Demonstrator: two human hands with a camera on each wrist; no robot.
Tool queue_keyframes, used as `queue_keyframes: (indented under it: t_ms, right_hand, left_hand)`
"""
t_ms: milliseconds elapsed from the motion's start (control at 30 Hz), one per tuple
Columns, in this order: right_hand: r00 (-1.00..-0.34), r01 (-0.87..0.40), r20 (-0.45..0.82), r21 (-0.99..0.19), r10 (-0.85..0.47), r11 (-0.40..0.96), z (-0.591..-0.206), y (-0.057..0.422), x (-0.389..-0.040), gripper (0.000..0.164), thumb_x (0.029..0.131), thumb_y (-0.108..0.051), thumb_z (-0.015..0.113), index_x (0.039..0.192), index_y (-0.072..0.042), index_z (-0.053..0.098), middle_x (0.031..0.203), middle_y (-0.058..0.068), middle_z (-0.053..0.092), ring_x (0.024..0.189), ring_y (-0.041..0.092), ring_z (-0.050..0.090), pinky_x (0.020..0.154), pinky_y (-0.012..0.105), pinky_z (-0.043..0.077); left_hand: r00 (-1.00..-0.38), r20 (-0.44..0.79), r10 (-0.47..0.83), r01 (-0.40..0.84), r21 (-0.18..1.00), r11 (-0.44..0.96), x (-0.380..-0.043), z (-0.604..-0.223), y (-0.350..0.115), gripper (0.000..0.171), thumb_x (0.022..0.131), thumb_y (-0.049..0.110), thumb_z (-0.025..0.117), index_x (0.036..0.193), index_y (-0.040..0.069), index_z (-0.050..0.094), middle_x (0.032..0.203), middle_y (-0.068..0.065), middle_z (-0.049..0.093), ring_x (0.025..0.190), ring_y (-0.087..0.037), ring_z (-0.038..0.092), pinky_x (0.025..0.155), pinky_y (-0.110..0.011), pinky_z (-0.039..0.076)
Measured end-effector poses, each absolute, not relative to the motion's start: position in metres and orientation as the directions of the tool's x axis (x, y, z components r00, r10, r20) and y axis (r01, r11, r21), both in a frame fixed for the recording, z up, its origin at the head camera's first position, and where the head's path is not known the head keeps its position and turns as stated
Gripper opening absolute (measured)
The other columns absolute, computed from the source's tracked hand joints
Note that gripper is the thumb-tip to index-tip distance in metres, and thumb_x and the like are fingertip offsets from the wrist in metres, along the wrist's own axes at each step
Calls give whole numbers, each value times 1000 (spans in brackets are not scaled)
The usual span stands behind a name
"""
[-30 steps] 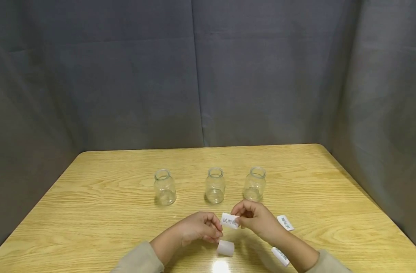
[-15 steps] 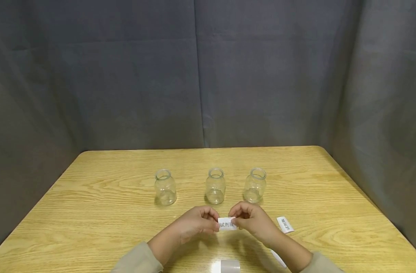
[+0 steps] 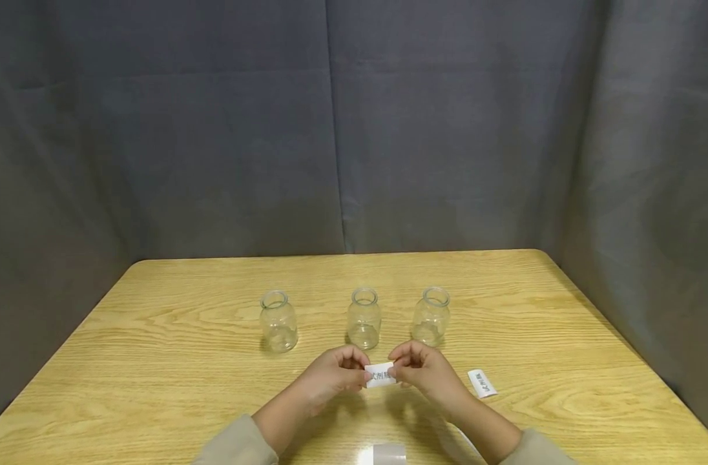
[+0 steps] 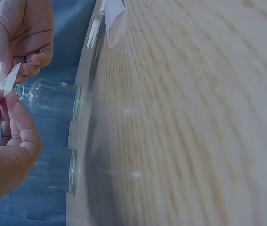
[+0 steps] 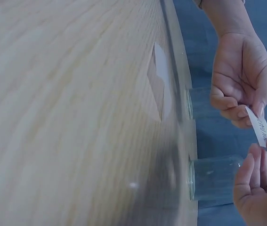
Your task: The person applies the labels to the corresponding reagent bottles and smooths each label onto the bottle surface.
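Observation:
A small white label (image 3: pixel 380 374) with black printed characters is stretched between both hands above the table. My left hand (image 3: pixel 335 376) pinches its left end between thumb and fingers. At the other end, my right hand (image 3: pixel 426 372) pinches it the same way. Both wrist views show the label (image 4: pixel 12 81) edge-on, raised off the tabletop. A blank curled white piece of paper (image 3: pixel 390 454) lies at the bottom of the head view, cut off by the frame. Behind the hands stand three clear glass jars: left (image 3: pixel 280 326), middle (image 3: pixel 364 326) and right (image 3: pixel 431 323).
Another printed white label (image 3: pixel 482 383) lies on the wooden table (image 3: pixel 156 361), right of the right hand. A further white strip (image 3: pixel 469 442) shows partly beside the right forearm. Dark grey curtains (image 3: pixel 226 161) enclose the table's back and sides.
The blank curled paper has left my left fingers and now lies nearer the table's front. My left hand has come to the label and taken its left end; the right hand still holds the other.

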State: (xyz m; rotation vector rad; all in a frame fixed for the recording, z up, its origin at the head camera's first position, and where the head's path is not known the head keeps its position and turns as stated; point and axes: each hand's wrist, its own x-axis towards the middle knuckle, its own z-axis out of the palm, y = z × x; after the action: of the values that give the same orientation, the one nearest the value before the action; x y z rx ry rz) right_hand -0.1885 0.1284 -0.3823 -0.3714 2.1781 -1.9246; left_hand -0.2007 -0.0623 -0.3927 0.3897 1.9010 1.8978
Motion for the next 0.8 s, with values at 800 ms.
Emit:
queue_keyframes:
  t_ms: [800]
  right_hand:
    - [-929,-123,89,-990,-358,73,-396,73,-205,17,77,-1,60,86,11,52,70,1,52,62,11,47,56,19,42]
  left_hand:
    - [-944,-20,329,6,997,79,-201,-401,-111,21,79,7,59,94,-5,49,81,-5,47,74,-16,46,68,-27,42]
